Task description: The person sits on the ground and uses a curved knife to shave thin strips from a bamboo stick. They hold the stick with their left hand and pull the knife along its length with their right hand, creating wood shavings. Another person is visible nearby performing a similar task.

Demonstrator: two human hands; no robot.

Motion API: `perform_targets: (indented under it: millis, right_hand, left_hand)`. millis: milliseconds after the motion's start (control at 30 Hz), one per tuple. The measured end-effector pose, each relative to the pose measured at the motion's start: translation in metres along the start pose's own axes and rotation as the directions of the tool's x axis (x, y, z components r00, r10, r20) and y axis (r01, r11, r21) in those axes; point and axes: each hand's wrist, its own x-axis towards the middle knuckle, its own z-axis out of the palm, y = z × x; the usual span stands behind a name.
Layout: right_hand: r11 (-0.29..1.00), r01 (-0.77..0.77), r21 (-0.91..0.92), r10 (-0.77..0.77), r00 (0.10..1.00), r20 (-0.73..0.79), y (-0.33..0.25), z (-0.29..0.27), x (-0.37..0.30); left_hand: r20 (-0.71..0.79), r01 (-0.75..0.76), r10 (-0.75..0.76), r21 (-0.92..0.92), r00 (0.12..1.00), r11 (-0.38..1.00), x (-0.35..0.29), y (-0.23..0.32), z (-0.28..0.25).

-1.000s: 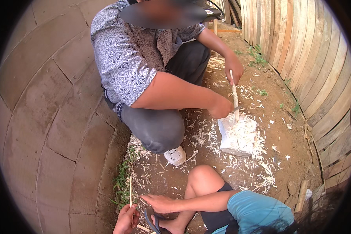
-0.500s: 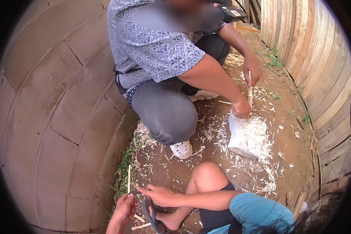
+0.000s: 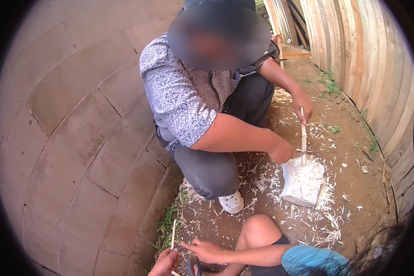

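Note:
My left hand point(image 3: 163, 264), low in the view, is closed around a thin pale wooden stick point(image 3: 173, 233) that points up. Just right of it is my right hand point(image 3: 206, 251), closed on what looks like a small knife point(image 3: 180, 248), its dark blade against the stick by my left fingers. My right index finger stretches along the blade; the knife's handle is hidden in my palm. Across from me a person point(image 3: 184, 101) in a patterned shirt squats, holding another stick point(image 3: 303, 138) upright on a white block point(image 3: 303, 184) and a knife point(image 3: 301, 154) against it.
Pale wood shavings point(image 3: 329, 230) lie over the block and the brown soil around it. A block wall point(image 3: 92, 175) rises on the left, with grass point(image 3: 168, 225) at its foot. On the right stands a fence of wooden planks point(image 3: 368, 60). My bent knee point(image 3: 261, 227) is below the block.
The view has shifted, so everything sits lower and further right. The other person's knife hand has drawn back from the stick. My hands keep their hold on stick and knife.

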Motion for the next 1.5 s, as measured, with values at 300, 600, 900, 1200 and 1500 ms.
perform_targets:
  millis: [300, 600, 900, 1200, 1500]
  right_hand:
    - [0.998, 0.054, 0.04, -0.053, 0.998, -0.041, 0.014, 0.014, 0.002]
    - [0.997, 0.071, -0.021, -0.072, 0.997, -0.026, 0.008, 0.016, -0.001]
    - [0.996, 0.085, -0.038, -0.085, 0.996, 0.004, 0.005, 0.02, -0.002]
    - [0.995, 0.08, 0.061, -0.085, 0.993, 0.085, -0.001, 0.013, -0.002]
    - [0.996, 0.074, 0.059, -0.082, 0.985, 0.15, 0.001, 0.015, -0.002]
  left_hand:
    - [-0.092, -0.015, 0.011, -0.045, 0.996, 0.999, -0.001, -0.002, -0.002]
    - [-0.117, -0.074, 0.076, 0.027, 0.99, 0.997, -0.011, 0.001, -0.003]
    - [-0.182, -0.135, 0.135, 0.013, 0.974, 0.991, -0.012, -0.002, -0.006]
    - [-0.28, -0.246, 0.25, 0.051, 0.927, 0.968, -0.003, -0.009, -0.009]
    - [-0.327, -0.298, 0.319, 0.115, 0.889, 0.948, -0.001, -0.012, -0.014]
